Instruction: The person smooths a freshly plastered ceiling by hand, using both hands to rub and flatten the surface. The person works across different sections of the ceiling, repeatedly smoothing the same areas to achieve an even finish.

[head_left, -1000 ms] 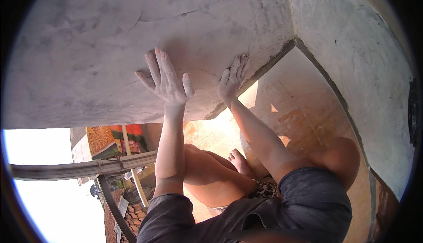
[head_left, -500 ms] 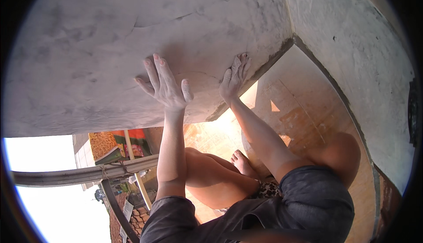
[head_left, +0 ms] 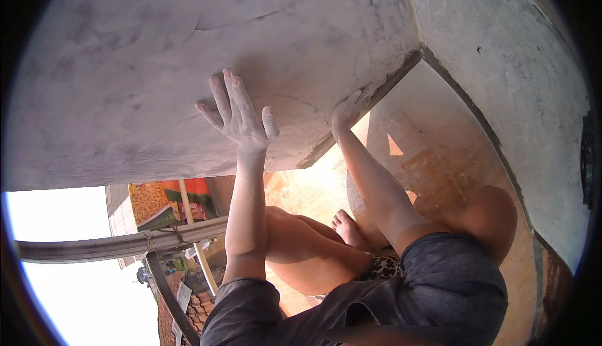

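left hand (head_left: 241, 120): spread against grey wall (head_left: 125, 63), unladen; right hand (head_left: 346, 112): grip indeterminable; slipping could scrape it on rough edge (head_left: 397, 77).

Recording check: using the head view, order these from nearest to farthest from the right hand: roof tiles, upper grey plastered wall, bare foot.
1. Upper grey plastered wall: against the right hand.
2. Bare foot: below the hand in view.
3. Roof tiles: lower left.
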The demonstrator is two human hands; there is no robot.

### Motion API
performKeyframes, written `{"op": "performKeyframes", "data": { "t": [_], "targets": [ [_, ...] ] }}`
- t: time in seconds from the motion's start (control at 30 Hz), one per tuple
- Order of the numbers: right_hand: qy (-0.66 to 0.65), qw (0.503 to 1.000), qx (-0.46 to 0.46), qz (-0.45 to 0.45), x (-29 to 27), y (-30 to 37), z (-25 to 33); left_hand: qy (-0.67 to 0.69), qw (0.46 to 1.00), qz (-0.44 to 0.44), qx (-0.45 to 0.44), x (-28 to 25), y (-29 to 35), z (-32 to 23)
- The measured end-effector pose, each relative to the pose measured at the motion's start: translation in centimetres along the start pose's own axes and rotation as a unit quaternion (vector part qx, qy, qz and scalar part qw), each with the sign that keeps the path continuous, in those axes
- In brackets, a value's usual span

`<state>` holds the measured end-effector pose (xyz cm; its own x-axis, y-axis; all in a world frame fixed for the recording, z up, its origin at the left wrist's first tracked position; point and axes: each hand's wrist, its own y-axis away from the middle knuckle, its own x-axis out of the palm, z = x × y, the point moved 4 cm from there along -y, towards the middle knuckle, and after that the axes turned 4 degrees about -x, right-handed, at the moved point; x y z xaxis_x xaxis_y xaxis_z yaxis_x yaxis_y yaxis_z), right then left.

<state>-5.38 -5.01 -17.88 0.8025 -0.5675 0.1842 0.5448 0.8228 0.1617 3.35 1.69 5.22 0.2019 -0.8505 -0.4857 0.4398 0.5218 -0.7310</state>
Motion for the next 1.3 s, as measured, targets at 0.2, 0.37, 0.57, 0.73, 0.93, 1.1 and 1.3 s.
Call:
{"op": "performKeyframes", "data": {
  "t": [0.2, 0.37, 0.57, 0.73, 0.93, 1.1, 1.3],
  "targets": [
    [0.101, 0.978, -0.117, 0.141, 2.7, 3.0, 2.9, 0.009, 1.0, -0.001, -0.029, 0.3, 0.1, 0.0],
    [0.047, 0.99, -0.136, 0.002, 1.2, -4.2, 2.5, 0.008, 1.0, 0.018, -0.02, -0.2, 0.2, 0.2],
    [-0.113, 0.965, 0.235, -0.035, -0.5, -4.7, 1.7, -0.021, 1.0, 0.019, 0.01, 0.3, 0.4, -0.2],
    [0.032, 0.994, -0.1, 0.002, 0.3, -6.4, 7.8, 0.005, 0.999, 0.003, -0.034, 0.5, 0.5, 0.0],
    [-0.07, 0.985, 0.143, -0.065, -1.7, -13.4, -1.5, -0.021, 1.0, 0.014, 0.016, 0.3, 0.1, -0.3],
    [0.018, 0.992, 0.12, -0.033, 0.9, -7.5, -0.1, -0.035, 0.999, 0.024, 0.002, 0.4, 0.0, -0.5],
    [0.008, 0.997, -0.051, -0.059, -0.8, -15.4, 1.2, -0.027, 0.999, 0.044, 0.001, 0.2, -0.1, -0.5]
  ]
}}
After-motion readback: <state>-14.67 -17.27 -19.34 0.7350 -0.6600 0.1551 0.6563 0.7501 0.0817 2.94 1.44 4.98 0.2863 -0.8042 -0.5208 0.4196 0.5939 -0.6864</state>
